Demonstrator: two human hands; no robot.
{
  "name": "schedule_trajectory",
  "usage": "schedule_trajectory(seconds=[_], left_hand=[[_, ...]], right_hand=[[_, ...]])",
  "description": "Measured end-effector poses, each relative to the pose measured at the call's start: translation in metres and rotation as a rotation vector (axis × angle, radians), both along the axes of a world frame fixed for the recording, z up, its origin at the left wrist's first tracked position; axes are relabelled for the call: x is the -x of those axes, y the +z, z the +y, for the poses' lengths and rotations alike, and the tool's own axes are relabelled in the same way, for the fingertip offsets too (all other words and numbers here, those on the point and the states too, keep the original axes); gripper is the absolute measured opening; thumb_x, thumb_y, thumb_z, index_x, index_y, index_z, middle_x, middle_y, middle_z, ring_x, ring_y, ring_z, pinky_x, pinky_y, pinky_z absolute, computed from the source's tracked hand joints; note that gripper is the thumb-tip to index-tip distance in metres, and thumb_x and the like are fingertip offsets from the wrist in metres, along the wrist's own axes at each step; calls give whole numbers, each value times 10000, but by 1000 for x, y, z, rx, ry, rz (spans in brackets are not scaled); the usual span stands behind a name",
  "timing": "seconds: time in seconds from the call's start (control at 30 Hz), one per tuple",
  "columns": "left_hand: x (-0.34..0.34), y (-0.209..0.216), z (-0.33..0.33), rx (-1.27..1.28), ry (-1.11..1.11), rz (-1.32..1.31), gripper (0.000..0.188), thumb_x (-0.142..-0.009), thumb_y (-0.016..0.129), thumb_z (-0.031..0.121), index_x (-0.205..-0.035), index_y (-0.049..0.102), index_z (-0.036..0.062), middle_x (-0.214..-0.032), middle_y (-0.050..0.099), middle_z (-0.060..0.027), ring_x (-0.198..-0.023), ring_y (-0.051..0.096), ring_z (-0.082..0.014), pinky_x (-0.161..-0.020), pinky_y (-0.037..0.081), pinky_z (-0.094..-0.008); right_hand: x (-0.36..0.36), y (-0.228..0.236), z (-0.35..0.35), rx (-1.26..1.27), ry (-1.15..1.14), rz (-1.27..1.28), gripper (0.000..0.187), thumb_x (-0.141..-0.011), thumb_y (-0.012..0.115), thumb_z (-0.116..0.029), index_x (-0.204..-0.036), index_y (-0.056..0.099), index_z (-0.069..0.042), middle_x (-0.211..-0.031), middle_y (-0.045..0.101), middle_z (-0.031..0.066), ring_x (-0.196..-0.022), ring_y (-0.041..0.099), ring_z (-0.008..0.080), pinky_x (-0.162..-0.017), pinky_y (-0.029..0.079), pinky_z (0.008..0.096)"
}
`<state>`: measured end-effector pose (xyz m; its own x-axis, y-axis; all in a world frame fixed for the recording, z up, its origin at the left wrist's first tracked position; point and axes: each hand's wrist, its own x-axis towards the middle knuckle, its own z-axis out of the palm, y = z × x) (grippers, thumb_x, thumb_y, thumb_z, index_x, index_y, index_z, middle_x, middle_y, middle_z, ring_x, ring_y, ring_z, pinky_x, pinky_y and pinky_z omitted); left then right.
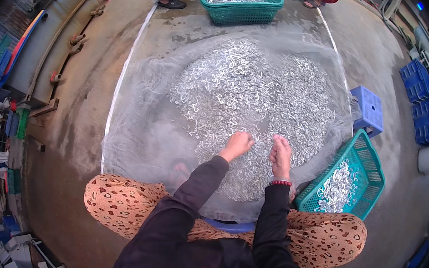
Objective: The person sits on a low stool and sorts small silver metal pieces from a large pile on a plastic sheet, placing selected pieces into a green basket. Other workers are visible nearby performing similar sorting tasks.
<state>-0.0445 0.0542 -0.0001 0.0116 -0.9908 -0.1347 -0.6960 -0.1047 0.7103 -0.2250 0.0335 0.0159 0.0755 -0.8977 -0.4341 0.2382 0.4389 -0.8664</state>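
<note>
2 forearms (200, 185) extended | left hand (237, 146): fingers (249, 138) curled | right hand (281, 158): fingers bent

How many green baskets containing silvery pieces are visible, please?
2: a far basket beyond the silvery pile, and a near basket by the person's right knee. The far one looks stacked, so others may be hidden beneath.

Small, slender silvery-grey pieces (302, 107) lie loosely heaped in a broad, shallow spread across the middle of a sheer whitish mesh net (140, 88), the mass narrowing toward the net's near edge. Glossy white curled strips (222, 99), several bent into S-shapes, lie strewn among them, thickest left of the net's centre.
</note>
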Motion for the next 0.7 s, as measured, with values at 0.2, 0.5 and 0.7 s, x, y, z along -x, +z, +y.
schedule_trajectory(seconds=[0.2, 0.5, 0.7], left_hand=[[-58, 45, 0, -116, 140, 1429, 136, -836, 495, 237, -804, 481, 106, -657, 368, 20, -487, 357, -126, -394, 297, -225], [-75, 47, -7, -30, 191, 1949, 235, -853, 474, 305, -772, 468, 84, -760, 464, -46, -589, 454, -138, -383, 333, -210], [-59, 38, -24, -240, 190, 1523, 206, -834, 633, 234, -728, 515, 102, -667, 409, 15, -518, 362, -56, -365, 300, -186]], right_hand=[[-38, -64, 12, 355, 538, 1227, 292, -742, 683, -249, -932, 625, -36, -855, 648, 193, -822, 625, 366, -748, 487, 455], [4, -65, -8, 138, 538, 481, 256, -777, 637, -275, -875, 716, -52, -820, 671, 194, -826, 655, 297, -736, 482, 395], [11, 0, -7, 226, 489, 702, 238, -780, 687, -221, -925, 713, -35, -864, 697, 100, -778, 626, 130, -726, 481, 275]])
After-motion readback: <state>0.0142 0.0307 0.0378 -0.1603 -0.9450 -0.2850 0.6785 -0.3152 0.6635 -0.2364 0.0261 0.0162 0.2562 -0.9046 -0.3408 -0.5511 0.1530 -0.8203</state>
